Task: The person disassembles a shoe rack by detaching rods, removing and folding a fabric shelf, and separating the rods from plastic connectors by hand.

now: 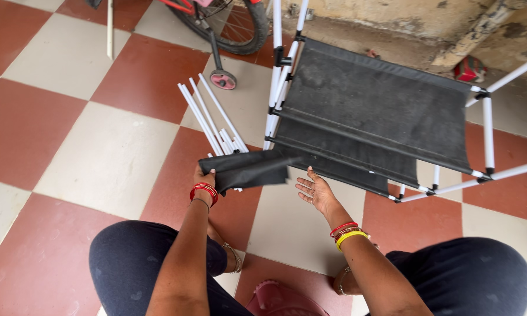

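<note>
From the head view, the left hand (pixel 205 175) is closed on the near edge of a loose black fabric panel (pixel 249 169), thumb on top, holding it just above the checkered floor (pixel 76 152); the right hand (pixel 313 190) is spread flat with the palm turned up, gripping nothing, just beside the panel's free corner. The panel lies between the two hands, partly over the near ends of a bundle of loose white rods (pixel 211 117) fanned on the floor; beyond it stands a rack of white tubes (pixel 486 131) with black fabric shelves (pixel 374 105) already stretched across.

Judging by this, the panel wants both hands; the open hand should take the far corner so the cloth hangs taut and square; keep it clear of the rods so its hem does not snag; a small bicycle wheel (pixel 222 79) rests behind, well apart.
</note>
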